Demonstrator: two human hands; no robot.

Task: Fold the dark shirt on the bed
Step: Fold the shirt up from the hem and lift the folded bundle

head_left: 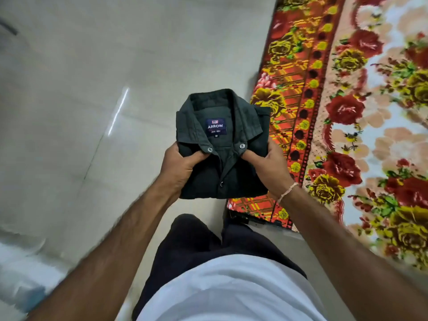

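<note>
while the bed point(370, 126) with its flowered cover fills the right side and the pale tiled floor point(81, 89) fills the left, the one dark shirt point(222, 144) is held in the air between them, above the floor and just beside the near edge of the bed, not lying on it. it is already a compact square with the collar on top and the label showing, so i judge the folding is done and the step in hand is carrying it. the next move probably calls for setting it down flat without letting the layers slip. two hands hold it: the left hand point(180, 167) and the right hand point(268, 170) each have the thumb curled over the front and the fingers hidden underneath, gripping the sides.
</note>
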